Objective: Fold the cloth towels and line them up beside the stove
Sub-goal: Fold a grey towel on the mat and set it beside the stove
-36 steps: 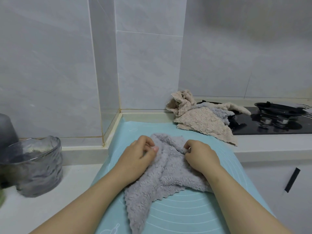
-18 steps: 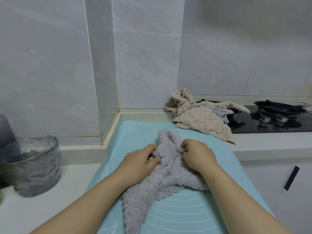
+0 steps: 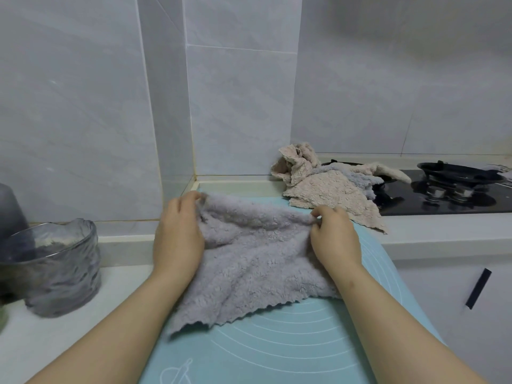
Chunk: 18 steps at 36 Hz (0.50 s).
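A fluffy grey towel lies spread on the light blue mat. My left hand pinches its far left corner. My right hand pinches its far right corner, so the far edge is stretched between them. A heap of crumpled towels, beige over a pale grey one, lies at the back right and partly overlaps the black stove.
A ribbed glass bowl stands on the white counter at the left, with a dark vessel behind it. Tiled walls form a corner behind the mat. A white cabinet with a dark handle is below the stove.
The grey towel was bunched under both hands; my hands have moved apart and away from me, pulling it open and nearly flat on the mat.
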### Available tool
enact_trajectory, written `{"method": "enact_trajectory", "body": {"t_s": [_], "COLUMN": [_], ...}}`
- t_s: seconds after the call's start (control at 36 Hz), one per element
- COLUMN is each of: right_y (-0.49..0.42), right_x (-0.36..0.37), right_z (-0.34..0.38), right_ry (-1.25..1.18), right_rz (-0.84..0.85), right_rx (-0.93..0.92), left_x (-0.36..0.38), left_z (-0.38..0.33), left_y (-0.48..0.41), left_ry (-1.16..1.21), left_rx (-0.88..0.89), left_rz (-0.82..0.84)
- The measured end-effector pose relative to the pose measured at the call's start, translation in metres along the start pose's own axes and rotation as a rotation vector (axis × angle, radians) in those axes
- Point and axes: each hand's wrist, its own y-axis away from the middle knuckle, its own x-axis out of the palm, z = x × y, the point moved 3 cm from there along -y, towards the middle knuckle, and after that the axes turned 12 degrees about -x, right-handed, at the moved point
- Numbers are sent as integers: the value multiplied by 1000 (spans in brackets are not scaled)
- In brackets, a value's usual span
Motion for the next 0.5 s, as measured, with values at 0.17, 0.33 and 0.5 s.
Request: {"method": "enact_trajectory", "body": {"t_s": [0.17,0.33,0.5], "right_y": [2,15,48], "right_x": [5,-6,-25], "right_z": [-3,12,34], "right_ry": [165,34,-45], "right_rz": [133,58,43], "right_rx": [-28,-97,-189], "left_x": [2,-4,-29], "left_z": [-15,-21,-4], "left_y": [11,39,60], "left_ry": [-223,-122,129], "left_rx": [229,306,211], "left_rz": [83,692,947]}}
